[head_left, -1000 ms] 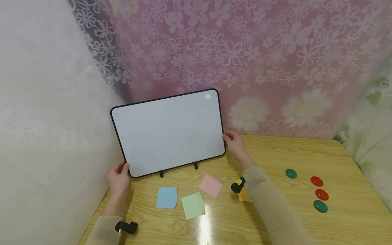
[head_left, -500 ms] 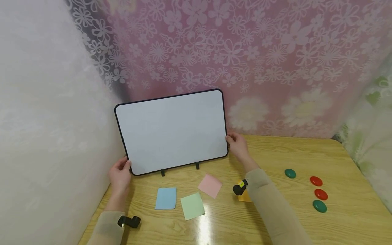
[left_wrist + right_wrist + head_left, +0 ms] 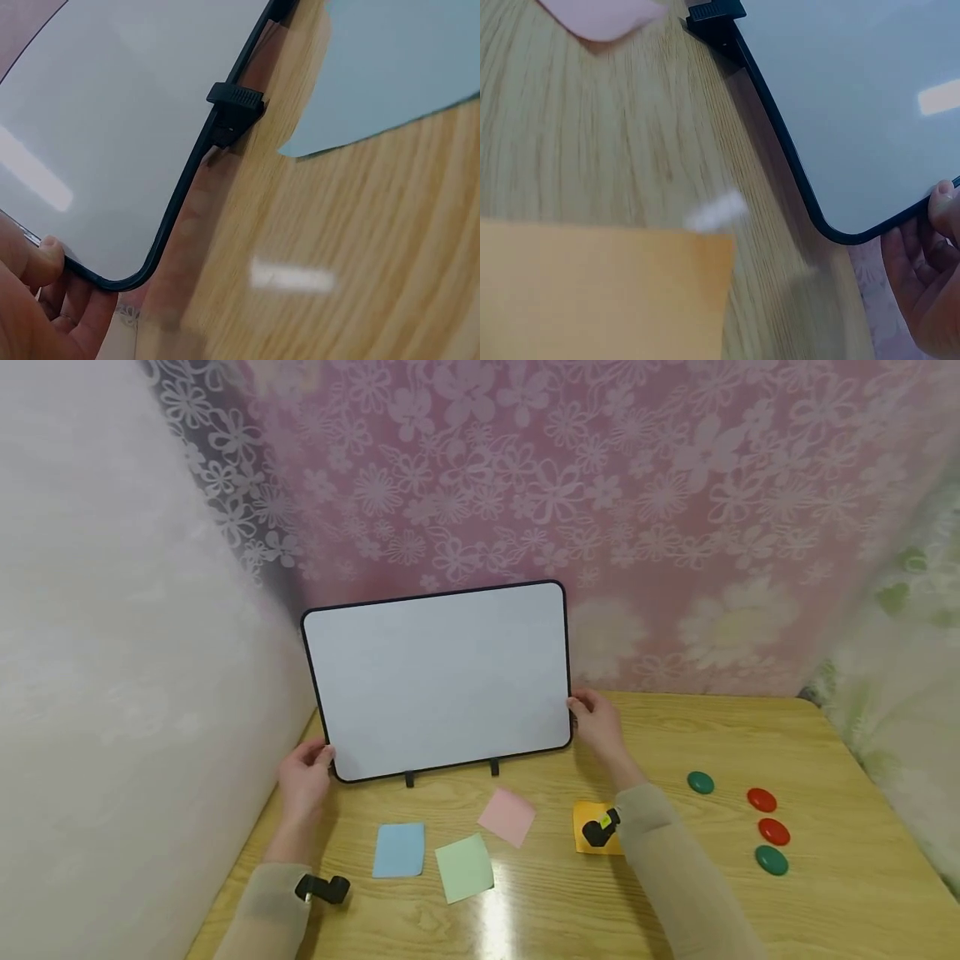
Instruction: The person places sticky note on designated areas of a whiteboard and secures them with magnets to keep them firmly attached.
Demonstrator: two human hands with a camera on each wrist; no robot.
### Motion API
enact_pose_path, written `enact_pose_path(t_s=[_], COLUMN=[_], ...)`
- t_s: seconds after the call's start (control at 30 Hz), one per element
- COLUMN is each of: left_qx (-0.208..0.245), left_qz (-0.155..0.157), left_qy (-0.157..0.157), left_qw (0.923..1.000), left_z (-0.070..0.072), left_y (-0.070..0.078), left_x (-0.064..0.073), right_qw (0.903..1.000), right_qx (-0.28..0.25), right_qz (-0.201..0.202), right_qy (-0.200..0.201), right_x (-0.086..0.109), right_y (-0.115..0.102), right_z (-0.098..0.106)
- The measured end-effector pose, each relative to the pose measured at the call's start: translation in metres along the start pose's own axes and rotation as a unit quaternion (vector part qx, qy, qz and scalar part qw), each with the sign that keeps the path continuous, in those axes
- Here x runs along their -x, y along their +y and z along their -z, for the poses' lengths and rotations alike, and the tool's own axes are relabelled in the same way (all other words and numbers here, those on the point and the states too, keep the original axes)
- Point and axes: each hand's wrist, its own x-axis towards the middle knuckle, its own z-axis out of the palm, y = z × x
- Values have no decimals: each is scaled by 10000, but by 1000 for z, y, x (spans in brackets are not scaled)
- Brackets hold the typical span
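A whiteboard (image 3: pixel 442 681) with a thin black frame stands near the back of the table, leaning back on two small black feet (image 3: pixel 409 779). My left hand (image 3: pixel 306 781) grips its lower left edge, thumb on the front face and fingers behind. On the opposite side my right hand (image 3: pixel 598 725) pinches the right edge near the bottom corner in the same way. Both wrist views show the thumb over the frame, with one black foot (image 3: pixel 236 109) under the board's lower edge in the left one.
Blue (image 3: pixel 399 850), green (image 3: pixel 465 867) and pink (image 3: pixel 507 817) sticky notes lie in front of the board. An orange note (image 3: pixel 588 828) sits partly under the right wrist camera. Red (image 3: pixel 762 800) and green (image 3: pixel 701 782) round magnets lie at right. A pale wall (image 3: pixel 150 693) borders the left side.
Both hands have shifted the whiteboard to the right, and its tilt has levelled somewhat. More of the orange note shows now. The view has drifted slightly.
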Motion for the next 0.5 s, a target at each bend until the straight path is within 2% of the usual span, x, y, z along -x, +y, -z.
enact_pose_path(t_s=[0.23,0.4,0.5], left_qx=[-332,-369,-489], left_qz=[67,55,-81], left_qy=[-701,-989,-1066], left_qw=[9970,9944,9931], left_z=[-17,-33,-43], left_y=[7,11,13], left_x=[-7,-12,-14], right_qw=[9999,9996,9995], right_qx=[149,195,166], right_qz=[-25,-74,-138], right_qy=[85,186,237], right_x=[6,12,16], right_y=[11,18,21], right_z=[24,42,51])
